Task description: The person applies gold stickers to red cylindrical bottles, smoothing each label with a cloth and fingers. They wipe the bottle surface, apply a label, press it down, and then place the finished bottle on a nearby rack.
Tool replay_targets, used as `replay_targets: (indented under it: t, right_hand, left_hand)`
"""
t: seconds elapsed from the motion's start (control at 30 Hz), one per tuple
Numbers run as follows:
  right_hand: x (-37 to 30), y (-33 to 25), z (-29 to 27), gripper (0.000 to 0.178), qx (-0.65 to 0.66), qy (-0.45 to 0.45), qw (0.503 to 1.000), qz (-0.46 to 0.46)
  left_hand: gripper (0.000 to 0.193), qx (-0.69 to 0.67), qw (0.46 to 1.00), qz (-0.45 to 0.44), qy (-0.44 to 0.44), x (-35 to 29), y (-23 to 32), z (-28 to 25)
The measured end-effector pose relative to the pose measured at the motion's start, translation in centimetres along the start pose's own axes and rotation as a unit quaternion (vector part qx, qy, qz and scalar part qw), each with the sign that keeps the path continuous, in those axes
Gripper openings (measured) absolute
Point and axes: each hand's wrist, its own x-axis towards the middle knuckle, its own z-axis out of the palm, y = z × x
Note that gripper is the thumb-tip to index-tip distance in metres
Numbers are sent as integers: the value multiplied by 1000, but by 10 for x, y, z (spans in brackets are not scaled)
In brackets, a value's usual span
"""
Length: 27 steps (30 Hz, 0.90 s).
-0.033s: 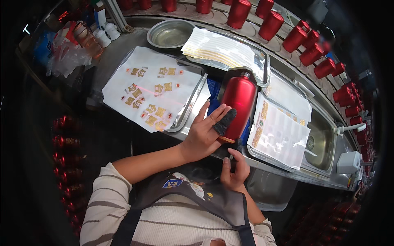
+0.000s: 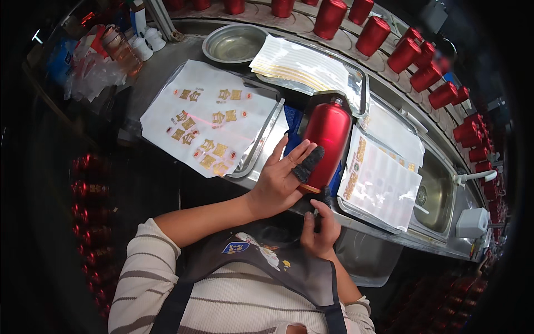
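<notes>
A glossy red bottle (image 2: pixel 328 136) lies tilted in a dark cradle, its neck pointing away from me. My left hand (image 2: pixel 275 183) is held against the bottle's near left side. Its fingers are stretched out, and dark covers (image 2: pixel 307 164) sit on some fingertips. Close to the bottle's near end, my right hand (image 2: pixel 321 229) is curled with thumb and fingers drawn together. It also wears a dark fingertip cover. A small greyish bit shows between its thumb and fingers, too small to name. Blue cloth (image 2: pixel 292 119) shows beside the cradle.
On the left, a white sheet with gold and red decals (image 2: pixel 167 114) covers a metal tray. More decal sheets (image 2: pixel 381 186) lie at right, and a striped stack (image 2: pixel 303 64) behind. A metal bowl (image 2: pixel 236 44), a sink (image 2: pixel 439 192) and a conveyor with red bottles (image 2: pixel 372 36) surround the bench.
The whole view has shifted slightly, bringing the scene a little to the right. Both hands and the red bottle keep nearly the same places relative to each other.
</notes>
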Motion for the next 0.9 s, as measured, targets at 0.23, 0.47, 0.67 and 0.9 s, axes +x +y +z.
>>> replay_targets:
  t: [0.23,0.47,0.67,0.9]
  right_hand:
    - [46,-14,-16,36,-156,-126,964,-174]
    - [57,-14,-14,35,-201,-158,943,-214]
    - [11,0,-21,31,-69,-50,996,-15]
    - [8,1,-35,21,71,79,984,142]
  left_hand:
    - [62,-19,999,3,30,-3,-6,4]
    - [76,-50,999,-7,11,-14,-20,16]
    - [80,-115,990,-85,-16,-19,-18,14]
    - [64,-67,991,-90,-71,2,-43,-44]
